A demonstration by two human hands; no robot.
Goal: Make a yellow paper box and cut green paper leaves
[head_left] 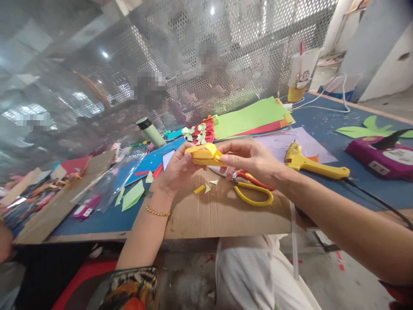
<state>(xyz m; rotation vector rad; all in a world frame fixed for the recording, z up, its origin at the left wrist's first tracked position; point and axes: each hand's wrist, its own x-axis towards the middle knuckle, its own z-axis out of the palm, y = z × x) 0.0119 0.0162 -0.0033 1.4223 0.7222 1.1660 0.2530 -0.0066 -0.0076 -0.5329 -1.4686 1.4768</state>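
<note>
A folded yellow paper piece is held up between both hands, above a brown cardboard sheet. My left hand pinches its left end, and my right hand grips the right end between thumb and fingers. Beneath my right hand lie scissors with yellow and red handles, their blades partly hidden. Small pale green scraps and a yellow strip rest on the cardboard.
To the right are a yellow glue gun, its cable and a purple device. Green sheets and a drink cup stand behind. A bottle, phone and green paper pieces are left.
</note>
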